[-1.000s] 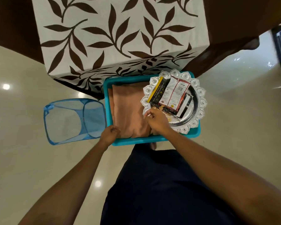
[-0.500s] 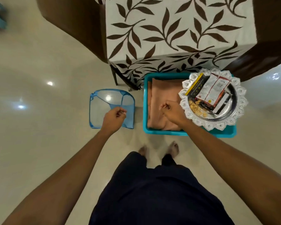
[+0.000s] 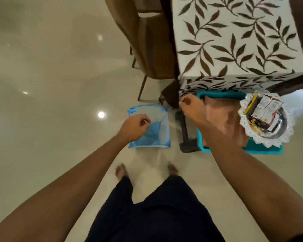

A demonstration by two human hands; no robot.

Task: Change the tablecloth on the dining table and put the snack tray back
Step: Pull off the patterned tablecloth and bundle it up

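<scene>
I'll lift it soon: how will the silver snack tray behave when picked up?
Probably stiff: the snack tray looks metallic. Its packets and small loose snacks would likely slide if tilted. Seemingly overhanging the teal bin, it might tip if nudged.

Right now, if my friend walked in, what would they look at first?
Probably the tablecloth, white with big brown leaves, spread out at the upper right. Next comes the shiny silver snack tray with its frilly rim, full of packets, sitting on the teal bin just below the cloth's hanging edge. A blue mesh hamper sits on the pale floor to the left of the bin.
</scene>
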